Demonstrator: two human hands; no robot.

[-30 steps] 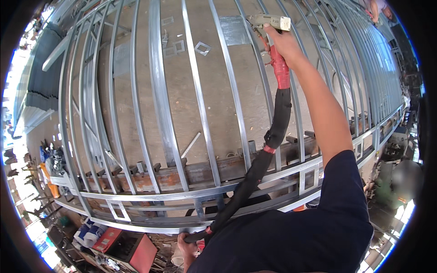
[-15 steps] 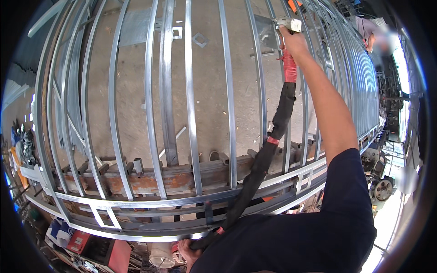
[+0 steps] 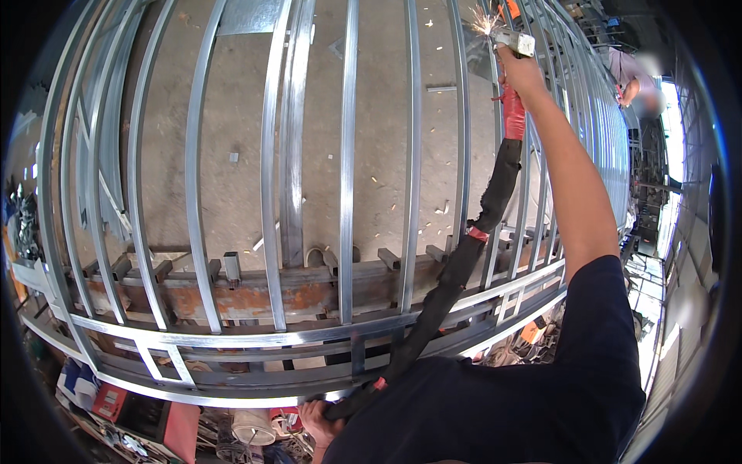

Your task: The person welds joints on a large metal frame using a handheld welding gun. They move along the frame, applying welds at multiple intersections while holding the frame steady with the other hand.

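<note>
At the far right, my right hand [image 3: 525, 77] is closed round the grip of a pale, box-shaped welding gun [image 3: 513, 41]. Bright sparks [image 3: 485, 22] fly at its tip, against an upright metal tube of a large frame. Red tape wraps the lower part of the grip, where a thick black-sleeved cable [image 3: 464, 267] runs back toward my body. Low in the picture, my left hand [image 3: 318, 420] is wrapped round that cable near my waist. The frame's bright square tubes [image 3: 348, 155] stand in a long row and join a horizontal rail [image 3: 255, 337] nearest me.
A rusty steel beam [image 3: 239, 300] runs beneath the frame. By the left hand are a red toolbox [image 3: 182, 433] and a pale bucket [image 3: 252, 427]. Metal scraps lie on the concrete floor [image 3: 224, 185]. Another person's arm [image 3: 632, 91] reaches to the frame at far right.
Sparks have appeared at the gun's tip, where none showed before. The gun and right hand now sit slightly farther right in the picture; the view over the frame has shifted too.
</note>
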